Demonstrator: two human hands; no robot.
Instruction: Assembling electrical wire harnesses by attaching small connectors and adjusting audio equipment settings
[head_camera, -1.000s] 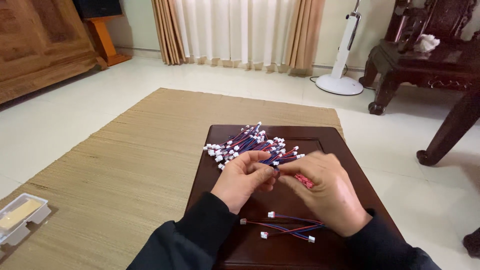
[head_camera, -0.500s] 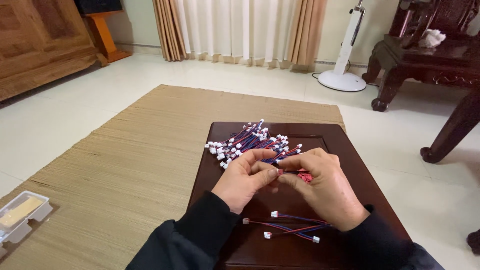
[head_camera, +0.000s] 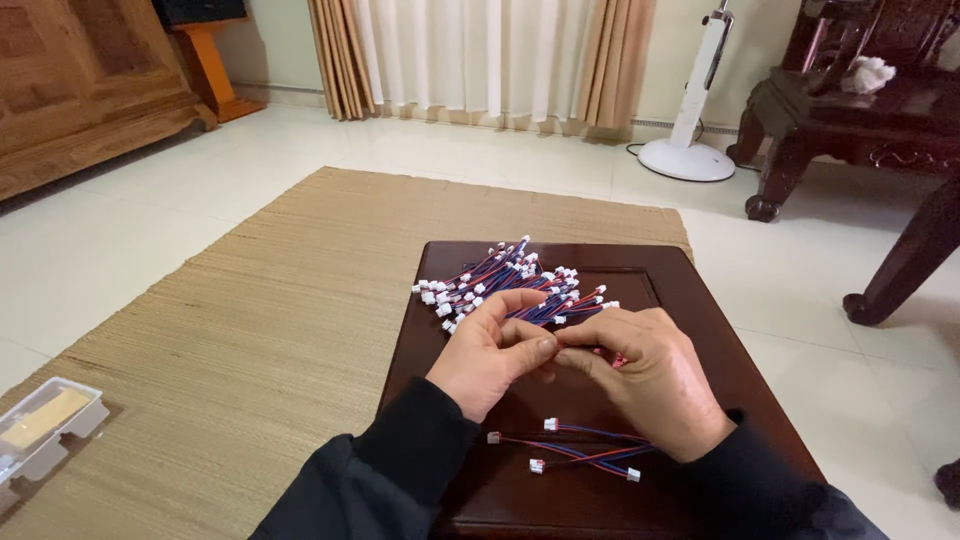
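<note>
Left hand (head_camera: 490, 360) and right hand (head_camera: 650, 385) meeting fingertip to fingertip over the middle of the dark wooden bench (head_camera: 690, 300), both pinching narrowly on a short red-and-blue wire lead (head_camera: 617, 358), mostly hidden between the fingers, only a bit of red peeking out beside the right hand. Dark sleeves (head_camera: 400, 470) running back toward the near edge.

Just near of the hands, lying on the bench: a small group of leads (head_camera: 575, 452), red and blue wires with white plug ends, crossing one another. Just far of the hands, touching the left fingertips or nearly so: a larger pile of the same leads (head_camera: 505, 285), white connectors fanning out to the left and far side.

Bench sitting on a woven straw mat (head_camera: 260, 330) spreading left and far over a pale tiled floor. At the near left, a clear plastic tray (head_camera: 45, 430) resting on the mat edge. Farther off: a white standing fan base (head_camera: 685, 160) by the curtains (head_camera: 480, 55), carved dark furniture (head_camera: 850, 110) at the far right, and a wooden cabinet (head_camera: 80, 100) at the far left.
</note>
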